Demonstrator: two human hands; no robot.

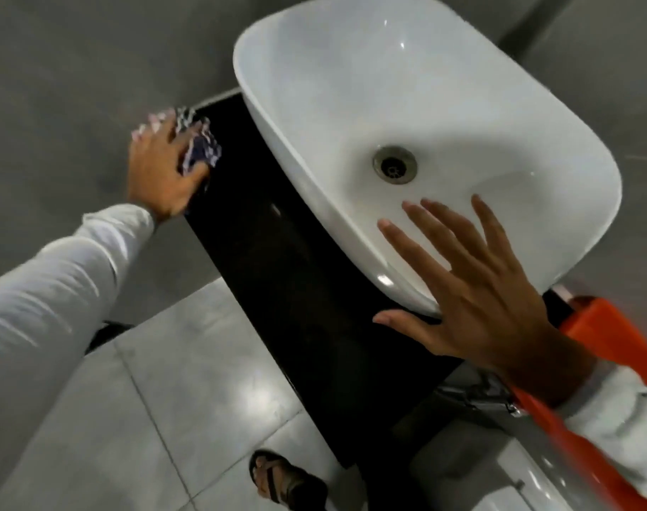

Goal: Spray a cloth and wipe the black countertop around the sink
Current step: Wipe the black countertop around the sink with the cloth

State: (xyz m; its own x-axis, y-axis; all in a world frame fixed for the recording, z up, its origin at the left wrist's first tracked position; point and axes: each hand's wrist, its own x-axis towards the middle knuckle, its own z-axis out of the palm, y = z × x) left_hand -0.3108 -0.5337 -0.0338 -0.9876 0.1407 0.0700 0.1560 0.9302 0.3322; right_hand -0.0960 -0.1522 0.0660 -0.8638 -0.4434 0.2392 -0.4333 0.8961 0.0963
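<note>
A white basin (351,86) with a metal drain (394,164) sits on the black countertop (277,260). My left hand (159,167) presses a dark blue and white patterned cloth (200,145) on the counter's far left corner, by the grey wall. My right hand (476,289) hovers with fingers spread over the near rim of the basin and holds nothing. Both arms wear white sleeves. No spray bottle can be made out for sure.
An orange plastic thing (605,333) lies to the right of the basin under my right arm. Below the counter are grey floor tiles (189,381), my sandalled foot (281,477) and some metal plumbing (476,396).
</note>
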